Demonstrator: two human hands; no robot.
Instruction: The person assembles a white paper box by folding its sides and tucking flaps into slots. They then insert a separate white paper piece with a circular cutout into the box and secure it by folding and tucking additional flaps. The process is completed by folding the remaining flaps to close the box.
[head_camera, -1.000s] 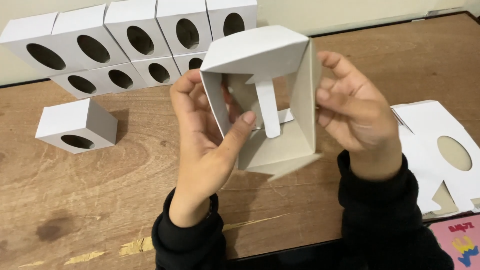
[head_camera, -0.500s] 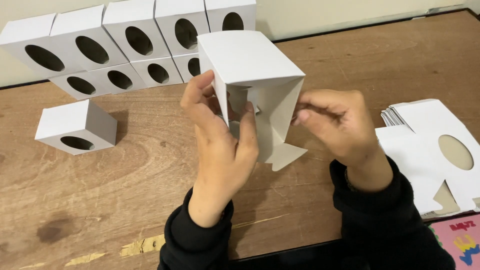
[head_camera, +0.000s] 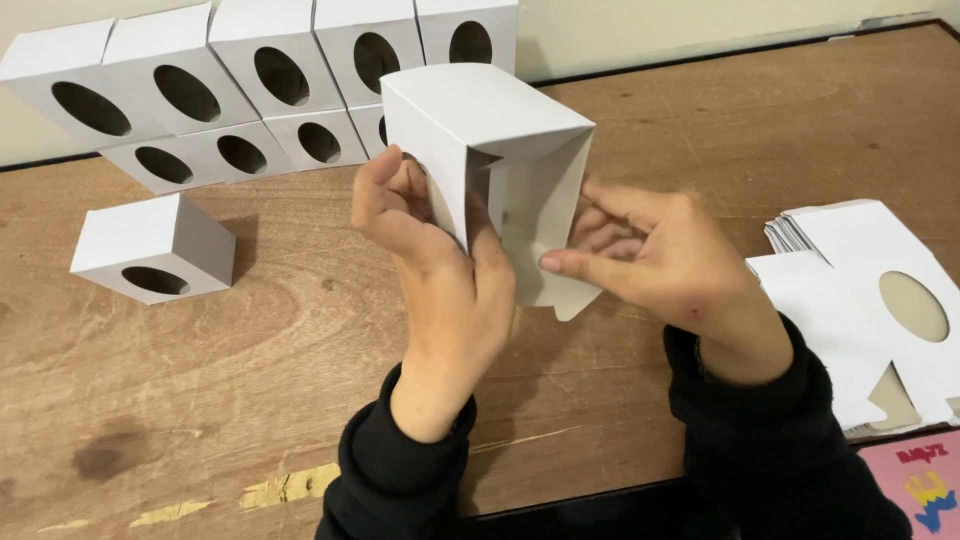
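White box (head_camera: 480, 130) turned, flap folding inward, hands (head_camera: 450, 270) gripping sides

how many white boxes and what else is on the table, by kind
stacked boxes by the wall: 9
lone box on the table: 1
box being folded, held by left hand and right hand: 1
pile of flat blanks: 1, sheets too close to count
pink item: 1
total: 13

box (head_camera: 480, 130): matt white card, smooth | table (head_camera: 300, 400): worn wood w/ chipped finish | sleeves (head_camera: 400, 480): black cloth
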